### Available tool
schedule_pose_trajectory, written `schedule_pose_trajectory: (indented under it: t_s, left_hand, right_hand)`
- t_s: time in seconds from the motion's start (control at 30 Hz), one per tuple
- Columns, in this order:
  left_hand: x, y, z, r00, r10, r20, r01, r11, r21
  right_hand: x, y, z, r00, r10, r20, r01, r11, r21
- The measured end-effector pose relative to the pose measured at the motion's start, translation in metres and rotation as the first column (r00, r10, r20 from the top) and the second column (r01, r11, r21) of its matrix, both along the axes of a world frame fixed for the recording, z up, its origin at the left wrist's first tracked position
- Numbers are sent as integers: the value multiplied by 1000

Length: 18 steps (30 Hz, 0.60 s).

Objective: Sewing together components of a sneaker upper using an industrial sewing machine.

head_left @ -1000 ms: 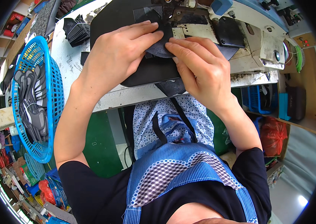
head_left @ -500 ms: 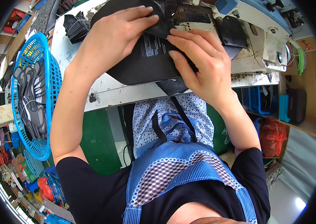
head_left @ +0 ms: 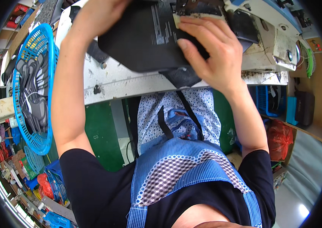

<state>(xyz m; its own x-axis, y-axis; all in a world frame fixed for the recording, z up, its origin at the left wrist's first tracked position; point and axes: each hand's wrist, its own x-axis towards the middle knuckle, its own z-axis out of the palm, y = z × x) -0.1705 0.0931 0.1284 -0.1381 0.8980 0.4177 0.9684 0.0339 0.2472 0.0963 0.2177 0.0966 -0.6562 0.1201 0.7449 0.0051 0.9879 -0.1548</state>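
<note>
A black flat panel of sheet material, with grey streaks on it, lies on a worn white worktable. My left hand is at the panel's far left side, smeared by motion; the top of the picture cuts off its fingertips. On the panel's right side rests my right hand, its fingers stretched out and the thumb apart. Its fingertips are next to the metal plate of what looks like a sewing machine. Below this hand, a smaller black piece hangs over the table's front edge.
A blue plastic basket at the left holds a bundle of dark grey pieces. The machine's pale housing stands at the right. Another blue basket and a red plastic bag are on lower shelving there.
My left hand has moved up and away from the panel's middle, uncovering more of the grey streaks. The panel has shifted away from me; my right hand stays on its right side.
</note>
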Motion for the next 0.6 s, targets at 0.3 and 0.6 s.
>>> schedule_pose_trajectory:
  t_s: [0.3, 0.6]
  left_hand:
    - [-46, -150, -181, 944, 326, -42, -325, 945, 32]
    - [135, -106, -150, 916, 84, 391, -173, 965, 197]
  right_hand:
    - [50, -38, -63, 941, 234, 246, -181, 959, -218]
    - [32, -54, -76, 934, -17, 358, 86, 980, -178]
